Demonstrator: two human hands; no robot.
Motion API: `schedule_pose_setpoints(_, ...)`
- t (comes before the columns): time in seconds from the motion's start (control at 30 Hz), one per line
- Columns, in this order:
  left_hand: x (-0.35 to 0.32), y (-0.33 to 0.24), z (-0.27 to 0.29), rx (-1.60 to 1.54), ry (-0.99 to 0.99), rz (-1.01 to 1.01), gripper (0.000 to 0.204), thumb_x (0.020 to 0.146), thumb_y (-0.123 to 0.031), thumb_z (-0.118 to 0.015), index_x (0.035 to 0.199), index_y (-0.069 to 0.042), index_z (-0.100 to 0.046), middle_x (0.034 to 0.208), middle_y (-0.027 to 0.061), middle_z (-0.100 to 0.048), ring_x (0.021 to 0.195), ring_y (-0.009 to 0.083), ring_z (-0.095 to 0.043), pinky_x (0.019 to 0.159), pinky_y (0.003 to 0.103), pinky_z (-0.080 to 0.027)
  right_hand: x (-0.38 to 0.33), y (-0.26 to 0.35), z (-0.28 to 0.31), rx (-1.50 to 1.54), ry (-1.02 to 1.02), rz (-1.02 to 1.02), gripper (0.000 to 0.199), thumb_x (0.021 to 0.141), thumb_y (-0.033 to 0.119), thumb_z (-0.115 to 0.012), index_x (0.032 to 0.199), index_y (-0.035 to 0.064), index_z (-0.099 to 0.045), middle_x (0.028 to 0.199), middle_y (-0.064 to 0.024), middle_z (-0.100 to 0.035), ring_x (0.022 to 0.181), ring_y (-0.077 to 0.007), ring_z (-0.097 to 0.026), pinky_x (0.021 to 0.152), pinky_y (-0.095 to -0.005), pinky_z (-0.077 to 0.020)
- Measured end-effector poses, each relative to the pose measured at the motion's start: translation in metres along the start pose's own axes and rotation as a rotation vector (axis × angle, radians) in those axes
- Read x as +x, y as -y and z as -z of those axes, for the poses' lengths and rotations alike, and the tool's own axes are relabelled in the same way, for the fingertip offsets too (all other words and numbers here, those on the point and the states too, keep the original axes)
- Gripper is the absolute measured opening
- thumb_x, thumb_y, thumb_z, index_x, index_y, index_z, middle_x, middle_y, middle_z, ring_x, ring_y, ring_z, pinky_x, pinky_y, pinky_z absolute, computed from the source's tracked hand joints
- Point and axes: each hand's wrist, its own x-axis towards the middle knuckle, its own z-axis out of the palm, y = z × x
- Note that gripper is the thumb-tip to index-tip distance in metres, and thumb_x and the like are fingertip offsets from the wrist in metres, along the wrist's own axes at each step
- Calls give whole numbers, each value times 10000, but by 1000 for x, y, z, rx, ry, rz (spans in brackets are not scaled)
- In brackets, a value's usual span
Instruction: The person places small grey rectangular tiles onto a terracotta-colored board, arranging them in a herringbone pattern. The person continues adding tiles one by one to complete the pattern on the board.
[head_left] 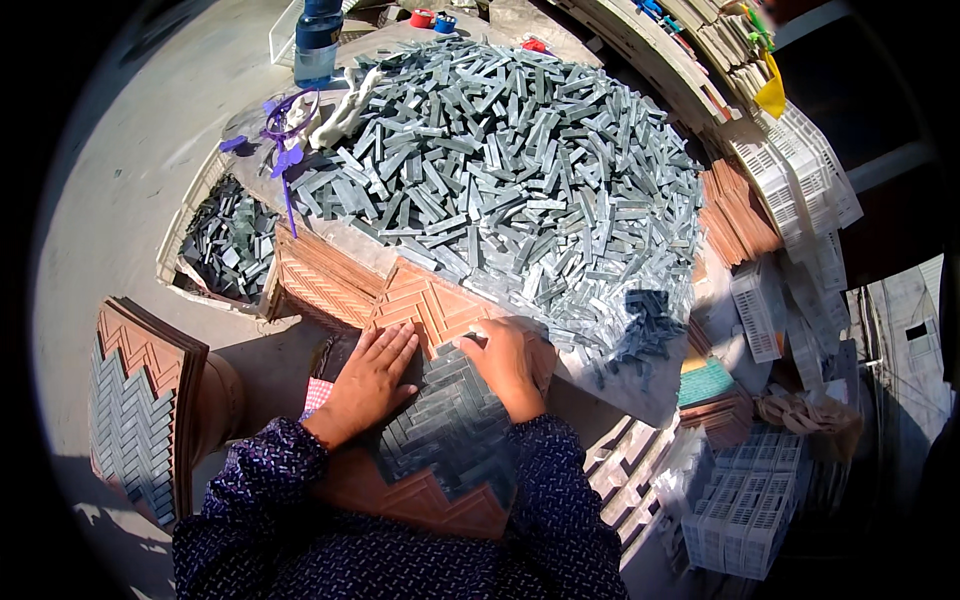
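An orange-brown moulded tray [428, 290] with zigzag ridges lies in front of me, its near part filled with dark grey stone strips [445, 410] in a herringbone pattern. My left hand [368, 388] rests flat on the tray's left side, fingers stretched out and touching the upper strips. On the right, my right hand [505, 368] is curled at the upper edge of the laid strips, thumb and fingertips pressed together there. Whatever is between those fingers is too small to make out. Beyond both hands spreads a large heap of loose grey stone strips [520, 170].
At left stands a stack of filled trays [140, 410]. A white crate of dark stone pieces [230, 240] sits beside the table. Bare trays [320, 275] are stacked behind my left hand. A blue bottle [317, 45] stands far left; white plastic crates [745, 500] are at right.
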Motion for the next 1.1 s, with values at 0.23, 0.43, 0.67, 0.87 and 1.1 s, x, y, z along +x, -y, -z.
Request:
schedule_pose_setpoints(0.23,1,-1,-1,18,-5,-15,757,827,-351,-643,1416,18,-344,1484,166,-340,1381,292,-308,1168,450,-156,11,-16,-10,287,-32,198,100,756,92,-703,788,17,-644,839,-155,-626,786,-346,-607,687,-392,-481)
schedule_pose_setpoints(0.43,-2,1,-2,31,8,-3,742,837,-355,-632,1412,22,-351,1479,166,-349,1380,292,-311,1168,453,-154,16,-7,-7,202,45,212,140,753,88,-701,776,5,-591,810,-161,-614,770,-358,-607,663,-415,-471)
schedule_pose_setpoints(0.67,1,-1,1,19,-21,-22,731,837,-353,-635,1398,31,-368,1473,177,-354,1378,297,-314,1165,468,-157,60,-46,4,282,-323,-78,175,776,125,-717,770,11,-584,695,-161,-629,640,-329,-627,580,-407,-470)
schedule_pose_setpoints(0.87,0,1,3,6,-17,-8,715,850,-358,-620,1393,37,-374,1461,180,-373,1380,293,-313,1168,469,-142,99,-55,12,40,-503,-185,283,728,200,-777,799,-9,-600,727,-185,-653,690,-370,-649,623,-420,-496)
schedule_pose_setpoints(1.1,1,-4,2,7,-4,-20,709,870,-378,-587,1403,33,-364,1466,179,-366,1378,303,-315,1164,467,-150,59,-58,-10,534,-292,-158,224,748,110,-734,903,-27,-648,745,-99,-686,657,-147,-650,605,-299,-501)
